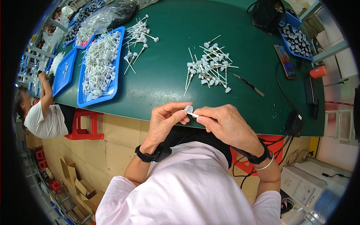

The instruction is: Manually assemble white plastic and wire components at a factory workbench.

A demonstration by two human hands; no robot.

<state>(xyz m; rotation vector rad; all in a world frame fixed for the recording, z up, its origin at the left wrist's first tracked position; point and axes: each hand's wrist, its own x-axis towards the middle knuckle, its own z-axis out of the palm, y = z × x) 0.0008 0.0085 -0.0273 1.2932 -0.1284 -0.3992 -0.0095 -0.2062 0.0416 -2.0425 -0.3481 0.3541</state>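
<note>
Over the near edge of the green table, my two hands meet on one small white capped piece with a thin stem. My left hand pinches it by its round translucent cap between thumb and fingers. The white stem points toward my right hand, whose thumb and forefinger are closed on its end. Just beyond lies a loose pile of similar stemmed white pieces. A pair of tweezers rests to the right of that pile.
At left, a blue tray is heaped with similar pieces, and a smaller pile lies beside it. Another blue tray stands further left. On the right are a phone, cables and a black box. A person sits far left.
</note>
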